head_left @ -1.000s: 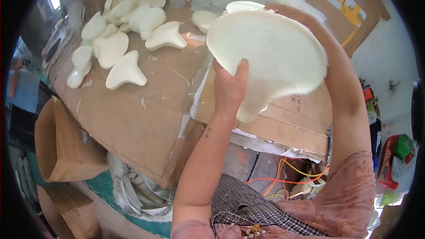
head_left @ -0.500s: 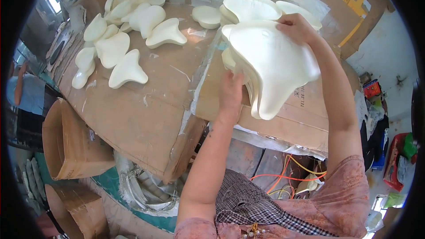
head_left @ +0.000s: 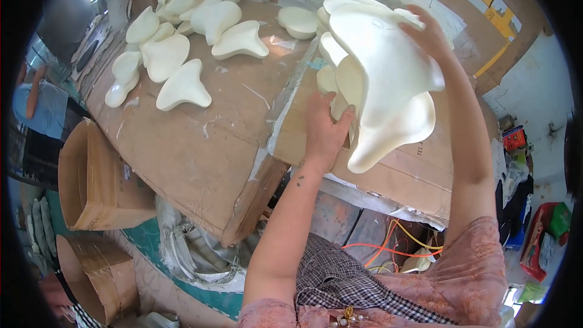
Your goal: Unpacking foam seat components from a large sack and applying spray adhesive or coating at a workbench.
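Observation:
Cream, smooth foam pads shaped like wide bicycle saddles are in front of me. My right hand (head_left: 427,33) grips the far right edge of a large saddle pad (head_left: 385,61), which is tilted, nose toward me. Another saddle pad (head_left: 416,124) shows partly beneath it, overlapped by the first. At the left side of this group, my left hand (head_left: 326,130) has its thumb and fingers around the edge of a pale pad (head_left: 348,82); its fingertips are partly hidden. More pads (head_left: 331,48) lie behind, mostly covered.
Several loose saddle pads (head_left: 184,85) lie on the cardboard-covered table (head_left: 200,158) at left. Open cardboard boxes (head_left: 109,182) stand below its left edge, near a person in blue (head_left: 42,112). Orange and yellow cords (head_left: 388,246) hang below the near edge.
The held upper pad has tipped and shifted, exposing the pad under it on the right. My left thumb now shows apart from its fingers. The head view has turned slightly.

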`<state>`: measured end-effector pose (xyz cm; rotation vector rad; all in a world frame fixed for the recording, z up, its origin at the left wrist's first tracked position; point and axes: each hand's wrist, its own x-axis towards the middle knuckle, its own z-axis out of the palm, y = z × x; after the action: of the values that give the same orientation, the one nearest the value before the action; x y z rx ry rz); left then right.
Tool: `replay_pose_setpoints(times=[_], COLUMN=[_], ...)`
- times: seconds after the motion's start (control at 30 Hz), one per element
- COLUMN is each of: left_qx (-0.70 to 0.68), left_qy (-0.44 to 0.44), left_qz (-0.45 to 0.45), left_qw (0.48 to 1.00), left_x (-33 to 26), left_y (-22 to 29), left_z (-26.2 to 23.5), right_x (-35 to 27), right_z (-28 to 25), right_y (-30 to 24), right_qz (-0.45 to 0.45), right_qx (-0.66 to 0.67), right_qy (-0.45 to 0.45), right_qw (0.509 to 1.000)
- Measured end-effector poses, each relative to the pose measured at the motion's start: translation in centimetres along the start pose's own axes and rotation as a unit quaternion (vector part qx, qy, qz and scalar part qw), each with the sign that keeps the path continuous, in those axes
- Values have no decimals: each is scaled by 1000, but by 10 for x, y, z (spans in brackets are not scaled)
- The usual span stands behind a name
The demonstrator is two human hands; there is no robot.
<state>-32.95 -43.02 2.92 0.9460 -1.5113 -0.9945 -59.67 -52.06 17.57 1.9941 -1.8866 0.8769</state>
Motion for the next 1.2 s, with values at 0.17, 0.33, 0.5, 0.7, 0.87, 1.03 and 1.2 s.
replay_pose_setpoints(times=[0.17, 0.33, 0.5, 0.7, 0.87, 1.03, 1.2], left_qx=[94, 77, 136, 165, 111, -9, -142], left_qy=[-13, -71, -40, -101, -49, 72, 60], left_qz=[20, 9, -15, -101, -63, -115, -307], left_qw=[995, 995, 990, 976, 991, 991, 939], left_x=[-1, 6, 5, -13, 4, 73, 64], left_y=[-2, -13, -6, 33, 67, 65, 21], left_z=[27, 38, 32, 28, 19, 15, 24], right_x=[-115, -165, -230, -247, -186, -64, -41], right_z=[-28, -30, -24, -23, -72, -65, 13], right_y=[20, 21, -2, -22, -18, -10, -11], right_qz=[239, 400, 444, 452, 380, 295, 347], right_qx=[171, 451, 518, 556, 519, 529, 438], right_qy=[6, 52, 110, 106, 55, 2, -184], right_qw=[956, 797, 723, 690, 763, 795, 809])
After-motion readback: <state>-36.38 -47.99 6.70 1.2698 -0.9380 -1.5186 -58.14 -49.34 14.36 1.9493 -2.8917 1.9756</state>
